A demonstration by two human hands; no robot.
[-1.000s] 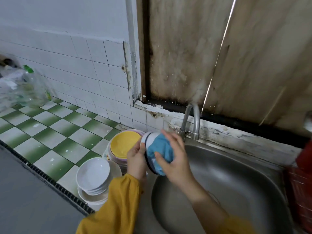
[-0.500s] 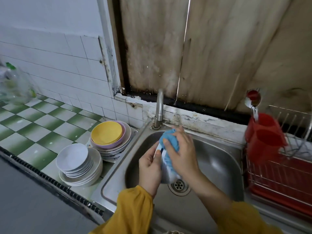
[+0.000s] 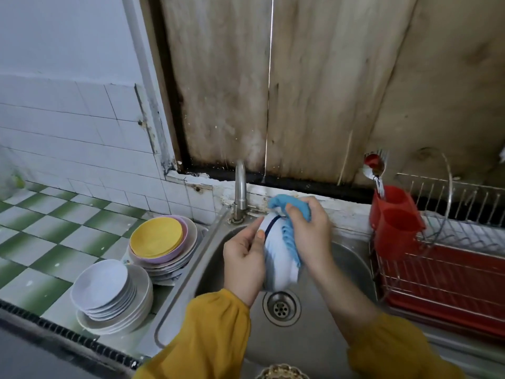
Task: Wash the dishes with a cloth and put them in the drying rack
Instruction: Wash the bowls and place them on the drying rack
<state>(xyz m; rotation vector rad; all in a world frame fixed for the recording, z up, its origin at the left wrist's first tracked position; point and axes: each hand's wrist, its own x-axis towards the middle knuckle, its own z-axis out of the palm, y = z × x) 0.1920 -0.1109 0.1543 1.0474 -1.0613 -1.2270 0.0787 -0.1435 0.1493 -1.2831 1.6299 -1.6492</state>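
Dishwashing is sitting at the scrub step, as I judge it. The left hand (image 3: 243,265) is holding a white round dish with a dark blue rim line (image 3: 278,269) on edge over the stainless steel sink (image 3: 341,337). Its fingers (image 3: 252,232) are curling round the near rim and gripping it. The right hand (image 3: 308,236) is pressing a bunched blue cloth (image 3: 276,201) against the dish's far face. Its fingers (image 3: 296,216) are closing over the cloth at the top edge, and blue folds are trailing down below the palm.

The dish is lying directly between the two sets of fingers, touching both, and hanging just above the drain. No water is visibly running from the steel tap (image 3: 240,187) beyond the left fingertips.

The next move is probably calling for a rinse. The dish would then be carried out past the right fingers to the red wire drying rack (image 3: 451,269), which is waiting well apart on that side. Unwashed work is lying outside the left fingers on the green-and-white tiled worktop (image 3: 41,242): a stack topped by a yellow plate (image 3: 157,239) and a stack of white plates (image 3: 101,285).
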